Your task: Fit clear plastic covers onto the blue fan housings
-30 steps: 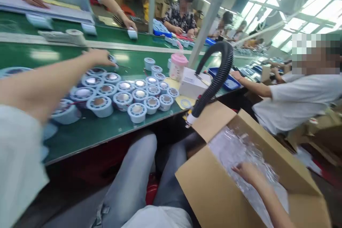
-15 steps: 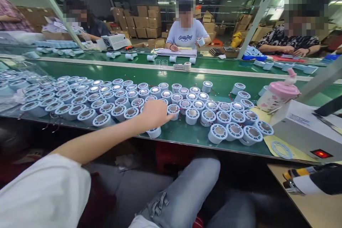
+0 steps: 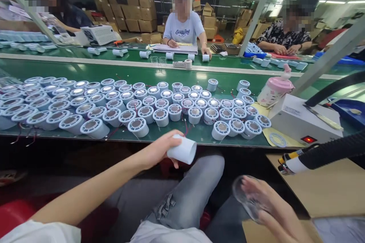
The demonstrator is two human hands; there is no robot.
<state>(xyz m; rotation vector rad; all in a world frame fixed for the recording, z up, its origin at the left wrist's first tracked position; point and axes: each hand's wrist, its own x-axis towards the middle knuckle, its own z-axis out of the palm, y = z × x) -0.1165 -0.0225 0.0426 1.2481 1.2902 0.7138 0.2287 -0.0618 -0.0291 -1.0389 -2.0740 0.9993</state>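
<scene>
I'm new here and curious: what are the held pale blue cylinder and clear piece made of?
The pale blue cylinder looks like satin plastic: even colour, soft sheen. The clear piece seems glossy plastic, perhaps glass: see-through, glinting, but blurred.

the person is wearing a white top [image 3: 171,233], its plain left sleeve [image 3: 54,231] stopping short in a loose hem and leaving the forearm bare. faded grey-blue jeans [image 3: 199,182] are covering the legs, paling along the left thigh and showing a greyish, strap-like trim [image 3: 167,207] there. the left hand [image 3: 159,147] and right hand [image 3: 275,203] are going gloveless.
</scene>
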